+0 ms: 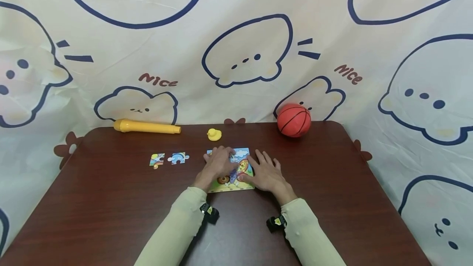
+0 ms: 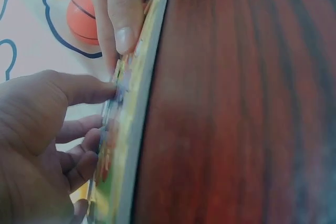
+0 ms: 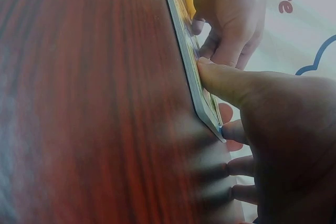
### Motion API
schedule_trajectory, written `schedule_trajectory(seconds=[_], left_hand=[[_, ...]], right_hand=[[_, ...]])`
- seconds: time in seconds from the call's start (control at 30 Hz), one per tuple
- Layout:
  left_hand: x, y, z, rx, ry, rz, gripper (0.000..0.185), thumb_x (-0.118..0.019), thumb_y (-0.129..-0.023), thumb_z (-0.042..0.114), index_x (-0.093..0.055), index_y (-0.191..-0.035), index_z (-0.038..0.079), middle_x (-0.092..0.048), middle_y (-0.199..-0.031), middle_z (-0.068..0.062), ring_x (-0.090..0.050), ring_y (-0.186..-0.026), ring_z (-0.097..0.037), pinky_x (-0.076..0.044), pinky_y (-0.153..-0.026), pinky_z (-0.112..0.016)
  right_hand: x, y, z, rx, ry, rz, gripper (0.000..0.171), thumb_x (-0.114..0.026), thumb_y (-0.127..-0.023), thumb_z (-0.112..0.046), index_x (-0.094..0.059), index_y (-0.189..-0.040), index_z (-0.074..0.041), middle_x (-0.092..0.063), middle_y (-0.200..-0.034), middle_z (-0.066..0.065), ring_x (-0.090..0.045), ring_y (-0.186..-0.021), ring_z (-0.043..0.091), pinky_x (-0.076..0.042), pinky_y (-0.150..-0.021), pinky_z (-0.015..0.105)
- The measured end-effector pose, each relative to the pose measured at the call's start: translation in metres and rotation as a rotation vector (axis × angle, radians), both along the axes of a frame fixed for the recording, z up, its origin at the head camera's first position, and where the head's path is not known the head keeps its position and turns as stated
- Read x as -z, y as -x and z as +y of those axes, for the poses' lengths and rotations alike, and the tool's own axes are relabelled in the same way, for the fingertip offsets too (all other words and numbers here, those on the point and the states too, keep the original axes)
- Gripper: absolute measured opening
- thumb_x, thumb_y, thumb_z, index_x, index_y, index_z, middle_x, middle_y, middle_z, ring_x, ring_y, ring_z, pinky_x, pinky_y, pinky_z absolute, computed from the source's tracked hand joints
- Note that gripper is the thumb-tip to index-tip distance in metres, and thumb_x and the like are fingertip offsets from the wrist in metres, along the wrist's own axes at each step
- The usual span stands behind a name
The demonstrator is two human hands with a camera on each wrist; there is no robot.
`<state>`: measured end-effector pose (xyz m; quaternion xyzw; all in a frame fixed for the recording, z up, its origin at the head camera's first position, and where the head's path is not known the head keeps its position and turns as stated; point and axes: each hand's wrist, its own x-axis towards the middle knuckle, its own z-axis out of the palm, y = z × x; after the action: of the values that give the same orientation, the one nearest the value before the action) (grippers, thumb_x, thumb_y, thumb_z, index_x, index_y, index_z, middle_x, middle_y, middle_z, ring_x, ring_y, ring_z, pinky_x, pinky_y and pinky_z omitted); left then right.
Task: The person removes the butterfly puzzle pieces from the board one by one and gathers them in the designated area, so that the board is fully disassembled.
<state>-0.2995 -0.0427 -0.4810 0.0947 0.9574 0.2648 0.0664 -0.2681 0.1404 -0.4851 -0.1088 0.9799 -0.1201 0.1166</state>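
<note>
Clearly spread, right hand (image 1: pixel 267 175) touches the puzzle (image 1: pixel 234 183); whether left hand (image 1: pixel 219 164) grips is hidden.

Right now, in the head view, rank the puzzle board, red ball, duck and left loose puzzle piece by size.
1. Puzzle board, partly hidden
2. Red ball
Unranked: the duck and left loose puzzle piece look too alike.
</note>
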Motion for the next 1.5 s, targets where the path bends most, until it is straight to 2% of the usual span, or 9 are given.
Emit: schedule_trajectory(seconds=[0.23, 0.4, 0.57, 0.77, 1.07, 1.5], left_hand=[[0.001, -0.001, -0.007, 0.004, 0.015, 0.082, 0.047, -0.075, -0.076, 0.044, -0.068, -0.112, 0.015, -0.059, -0.114, -0.005, -0.050, -0.107, -0.025, -0.027, -0.091, -0.052], [-0.001, -0.004, -0.018, -0.020, -0.015, 0.096, 0.050, -0.076, -0.073, 0.045, -0.068, -0.113, 0.016, -0.058, -0.119, -0.004, -0.051, -0.107, -0.024, -0.034, -0.095, -0.050], [-0.005, -0.006, -0.033, -0.023, -0.023, 0.101, 0.052, -0.076, -0.074, 0.044, -0.066, -0.116, 0.016, -0.058, -0.121, -0.005, -0.050, -0.109, -0.025, -0.037, -0.099, -0.051], [-0.009, -0.006, -0.055, -0.036, -0.045, 0.112, 0.051, -0.076, -0.075, 0.042, -0.065, -0.116, 0.014, -0.059, -0.116, -0.006, -0.050, -0.108, -0.026, -0.037, -0.097, -0.050], [-0.002, -0.006, -0.087, -0.083, -0.017, 0.121, 0.049, -0.077, -0.076, 0.039, -0.065, -0.116, 0.012, -0.061, -0.112, -0.008, -0.049, -0.106, -0.027, -0.034, -0.096, -0.054], [-0.001, -0.003, -0.113, -0.110, 0.025, 0.117, 0.046, -0.075, -0.078, 0.036, -0.066, -0.116, 0.012, -0.064, -0.109, -0.008, -0.053, -0.104, -0.028, -0.035, -0.091, -0.055]], right_hand=[[-0.002, -0.002, 0.000, -0.001, 0.010, 0.006, 0.082, -0.052, -0.085, -0.070, -0.031, -0.152, -0.027, -0.017, -0.162, 0.010, -0.013, -0.149, 0.036, -0.013, -0.113, 0.065], [-0.002, -0.002, 0.000, -0.009, 0.005, 0.009, 0.082, -0.051, -0.085, -0.071, -0.031, -0.152, -0.027, -0.017, -0.162, 0.010, -0.013, -0.149, 0.036, -0.013, -0.113, 0.064], [-0.002, -0.001, 0.002, -0.010, 0.015, 0.014, 0.082, -0.051, -0.085, -0.070, -0.032, -0.152, -0.026, -0.018, -0.162, 0.010, -0.014, -0.149, 0.036, -0.014, -0.112, 0.065], [-0.002, -0.001, 0.003, -0.005, 0.023, 0.005, 0.084, -0.051, -0.084, -0.071, -0.029, -0.152, -0.028, -0.016, -0.163, 0.009, -0.011, -0.150, 0.035, -0.012, -0.113, 0.064], [-0.001, -0.003, 0.001, -0.005, 0.038, 0.008, 0.084, -0.052, -0.084, -0.070, -0.029, -0.153, -0.028, -0.016, -0.163, 0.010, -0.011, -0.150, 0.035, -0.011, -0.113, 0.064], [0.000, -0.002, 0.001, 0.000, 0.043, 0.007, 0.085, -0.053, -0.083, -0.070, -0.029, -0.153, -0.027, -0.016, -0.163, 0.010, -0.011, -0.150, 0.036, -0.011, -0.113, 0.064]])
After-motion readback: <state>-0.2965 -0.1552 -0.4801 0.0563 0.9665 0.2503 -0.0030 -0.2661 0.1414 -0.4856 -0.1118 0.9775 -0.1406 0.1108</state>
